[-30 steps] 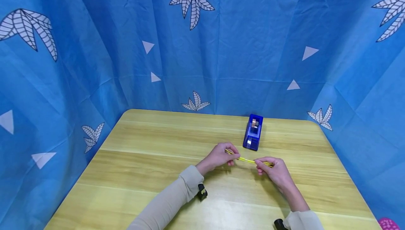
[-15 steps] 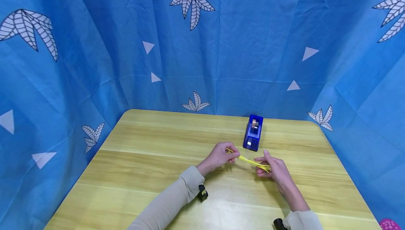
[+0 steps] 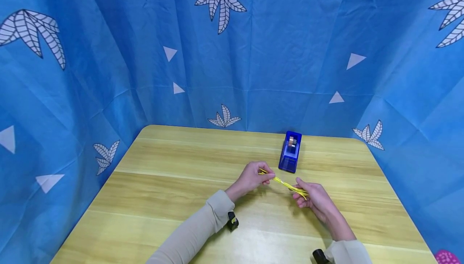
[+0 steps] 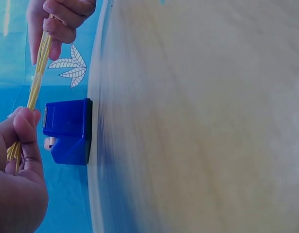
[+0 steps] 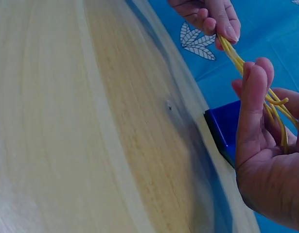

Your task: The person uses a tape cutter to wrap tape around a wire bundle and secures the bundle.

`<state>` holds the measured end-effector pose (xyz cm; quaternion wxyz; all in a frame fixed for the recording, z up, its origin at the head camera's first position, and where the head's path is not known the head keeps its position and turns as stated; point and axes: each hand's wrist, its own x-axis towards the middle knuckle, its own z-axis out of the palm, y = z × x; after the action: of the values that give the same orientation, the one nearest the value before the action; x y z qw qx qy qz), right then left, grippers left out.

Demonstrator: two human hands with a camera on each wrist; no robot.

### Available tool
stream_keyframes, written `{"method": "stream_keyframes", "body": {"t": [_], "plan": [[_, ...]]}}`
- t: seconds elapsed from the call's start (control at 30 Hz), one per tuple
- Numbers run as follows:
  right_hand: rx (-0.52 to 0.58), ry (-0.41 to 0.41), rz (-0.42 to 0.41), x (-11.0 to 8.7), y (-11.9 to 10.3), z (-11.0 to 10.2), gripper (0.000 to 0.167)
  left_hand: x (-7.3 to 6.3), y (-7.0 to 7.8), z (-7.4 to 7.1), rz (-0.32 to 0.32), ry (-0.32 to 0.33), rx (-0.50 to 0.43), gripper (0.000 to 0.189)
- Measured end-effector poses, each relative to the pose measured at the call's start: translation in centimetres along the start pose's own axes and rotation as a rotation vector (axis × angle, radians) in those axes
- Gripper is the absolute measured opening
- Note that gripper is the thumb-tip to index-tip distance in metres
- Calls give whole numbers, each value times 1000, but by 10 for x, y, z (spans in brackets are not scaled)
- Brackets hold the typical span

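Observation:
A bundle of thin yellow cords (image 3: pixel 286 184) stretches between the two hands above the table, with a shiny clear band near its middle. My left hand (image 3: pixel 251 178) pinches one end between thumb and fingers. At the other end, the loose cord tips fan out over the fingers of my right hand (image 3: pixel 317 198), whose thumb stands raised away from them. In the right wrist view the cords (image 5: pixel 232 53) run behind the upright fingers, some tips bending loosely toward the palm. Just beyond the hands stands a blue tape dispenser (image 3: pixel 288 163) with a roll in it.
The wooden table (image 3: pixel 174 167) has rounded far corners. A blue curtain (image 3: pixel 290 46) with leaf and triangle prints hangs behind it and along both sides. Black wrist straps or mounts show by the left sleeve (image 3: pixel 195 229) and the right sleeve (image 3: pixel 349 252).
My right thumb and fingers have parted from their pinch on the cords, whose right ends now spread and slope lower. The left hand keeps its hold; the tape dispenser has stayed put.

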<state>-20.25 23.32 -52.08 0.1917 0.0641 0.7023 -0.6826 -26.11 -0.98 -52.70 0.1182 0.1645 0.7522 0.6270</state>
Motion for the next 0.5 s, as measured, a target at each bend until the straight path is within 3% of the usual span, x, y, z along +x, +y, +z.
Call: {"method": "stream_keyframes", "body": {"t": [0.13, 0.5], "plan": [[-7, -39, -10, -1, 1, 0, 51, 1, -3, -1, 5, 4, 10, 6], [-8, -18, -21, 1, 2, 3, 30, 0, -4, -1, 39, 21, 49, 6]]}}
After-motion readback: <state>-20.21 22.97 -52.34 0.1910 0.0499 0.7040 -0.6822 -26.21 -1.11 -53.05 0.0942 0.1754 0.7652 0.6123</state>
